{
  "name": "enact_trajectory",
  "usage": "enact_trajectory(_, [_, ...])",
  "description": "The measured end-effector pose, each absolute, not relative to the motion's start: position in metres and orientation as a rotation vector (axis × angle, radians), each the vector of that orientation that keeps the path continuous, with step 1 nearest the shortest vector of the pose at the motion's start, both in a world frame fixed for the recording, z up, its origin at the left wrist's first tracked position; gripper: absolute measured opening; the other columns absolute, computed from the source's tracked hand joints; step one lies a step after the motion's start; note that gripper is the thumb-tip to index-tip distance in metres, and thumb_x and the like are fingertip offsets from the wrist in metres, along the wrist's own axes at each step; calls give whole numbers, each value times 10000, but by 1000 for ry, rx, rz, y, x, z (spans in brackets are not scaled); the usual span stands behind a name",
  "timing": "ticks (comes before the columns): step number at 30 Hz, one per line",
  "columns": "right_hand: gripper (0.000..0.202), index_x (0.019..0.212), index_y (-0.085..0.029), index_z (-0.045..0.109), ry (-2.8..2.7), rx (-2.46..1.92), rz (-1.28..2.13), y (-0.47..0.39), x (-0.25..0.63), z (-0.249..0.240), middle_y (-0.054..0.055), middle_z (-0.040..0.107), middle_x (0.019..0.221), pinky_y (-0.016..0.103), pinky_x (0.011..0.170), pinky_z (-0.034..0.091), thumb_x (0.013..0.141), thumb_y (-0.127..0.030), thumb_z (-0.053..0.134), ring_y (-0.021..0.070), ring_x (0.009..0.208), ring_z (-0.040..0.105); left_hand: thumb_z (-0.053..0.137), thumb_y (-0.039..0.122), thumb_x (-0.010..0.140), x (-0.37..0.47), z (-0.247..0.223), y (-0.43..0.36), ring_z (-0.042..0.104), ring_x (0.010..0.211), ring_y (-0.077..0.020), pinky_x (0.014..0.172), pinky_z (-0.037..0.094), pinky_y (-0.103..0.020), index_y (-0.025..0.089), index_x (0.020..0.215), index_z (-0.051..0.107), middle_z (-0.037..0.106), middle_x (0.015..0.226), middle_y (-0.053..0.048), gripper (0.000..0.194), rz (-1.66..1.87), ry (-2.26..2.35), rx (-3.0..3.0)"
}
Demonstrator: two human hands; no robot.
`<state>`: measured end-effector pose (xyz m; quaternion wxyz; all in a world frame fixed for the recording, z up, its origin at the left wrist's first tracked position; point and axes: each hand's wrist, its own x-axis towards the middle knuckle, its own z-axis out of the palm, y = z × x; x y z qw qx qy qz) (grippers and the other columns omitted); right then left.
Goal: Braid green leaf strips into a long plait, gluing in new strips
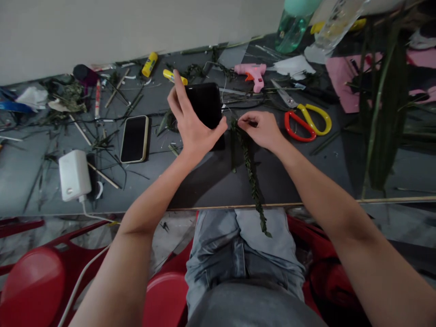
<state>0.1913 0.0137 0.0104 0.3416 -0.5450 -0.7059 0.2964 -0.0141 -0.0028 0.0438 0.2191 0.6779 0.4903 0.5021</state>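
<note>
A black phone-like device (205,103) is in my left hand (194,125), its fingers along the left edge and the thumb at the lower right. My right hand (260,128) pinches the upper end of a braided dark green leaf strand (251,175). The strand runs down over the table's front edge and hangs above my lap. A short green strip (233,152) lies left of the strand. Red and yellow handled scissors (299,119) rest to the right of my right hand, and a pink glue gun (252,75) lies beyond it.
On the dark table (204,190) are a phone (134,139), a white power bank with a cable (75,175), yellow glue sticks (150,64), scattered stems and scraps. Bottles (293,27) stand at the back right, near long green leaves (384,104). Red stools (32,286) are below.
</note>
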Motion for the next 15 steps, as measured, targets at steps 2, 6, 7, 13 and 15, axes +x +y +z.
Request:
enact_trajectory(2, [121, 878, -178, 757, -1834, -1412, 758, 14, 192, 10, 58, 762, 891, 333, 795, 502, 909, -198, 642, 193, 811, 682, 892, 493, 674, -11, 41, -1, -144, 1622, -338, 1368, 53, -484, 297, 1644, 42, -16, 1760, 4, 1305, 1423, 1391, 1864])
enact_trajectory(6, [117, 885, -173, 758, -1838, -1416, 755, 14, 192, 9, 64, 769, 908, 352, 817, 516, 911, -193, 646, 210, 839, 705, 952, 454, 585, -18, 39, 7, -168, 1622, -314, 1374, 43, -487, 356, 1611, 163, 148, 1742, 2, 1299, 1463, 1354, 1856])
enact_trajectory(7, [114, 891, -176, 759, -1842, -1423, 755, 14, 192, 9, 65, 769, 914, 358, 823, 520, 910, -193, 648, 215, 848, 708, 963, 451, 562, -21, 36, 11, -126, 1629, -319, 1375, 62, -483, 352, 1592, 225, 215, 1724, -13, 1272, 1476, 1335, 1841])
enact_trajectory(13, [126, 916, -194, 765, -1862, -1438, 742, 15, 192, 6, 78, 768, 933, 403, 841, 538, 907, -217, 642, 245, 865, 710, 906, 589, 565, -36, 10, 34, 455, 1482, -369, 1211, 433, -548, 254, 1211, 627, 694, 1296, -70, 780, 1329, 1072, 1466])
enact_trajectory(15, [125, 906, -197, 763, -1863, -1436, 745, 16, 192, 5, 78, 767, 933, 404, 840, 540, 904, -219, 640, 247, 867, 711, 869, 646, 577, -40, 8, 35, 545, 1410, -366, 1145, 506, -535, 256, 1121, 663, 720, 1248, -65, 702, 1221, 936, 1333])
